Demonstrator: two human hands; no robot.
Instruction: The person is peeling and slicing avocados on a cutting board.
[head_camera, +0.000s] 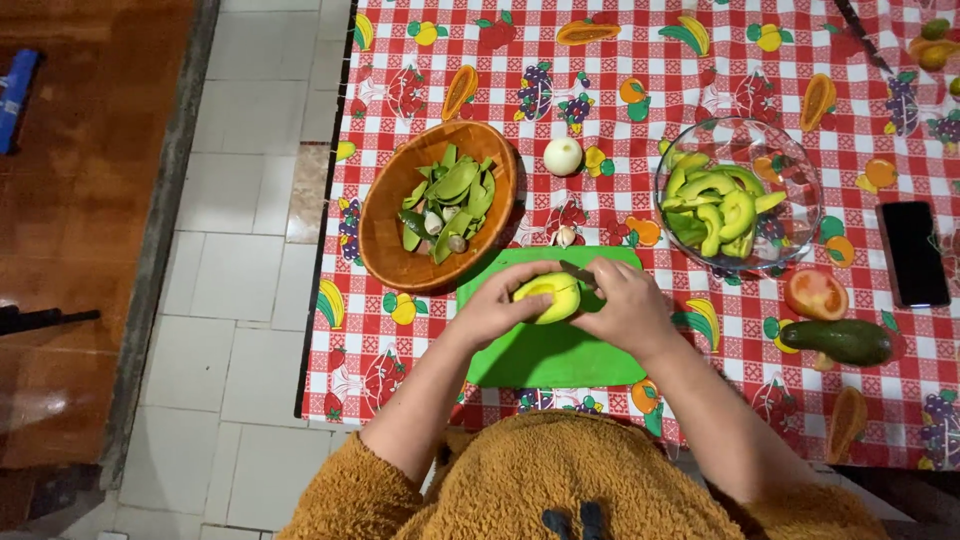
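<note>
Holding a peeled avocado (549, 297) over the green cutting board (540, 355), the left hand (492, 305) grips it while the right hand (625, 300) squeezes a knife (577, 272) beside it.

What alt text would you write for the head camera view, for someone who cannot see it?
Seen from above, a person's left hand holds a peeled avocado half over a green cutting board while the right hand works a knife on it. A wooden bowl of peels and a glass bowl of slices flank it on a fruit-print tablecloth.
</note>
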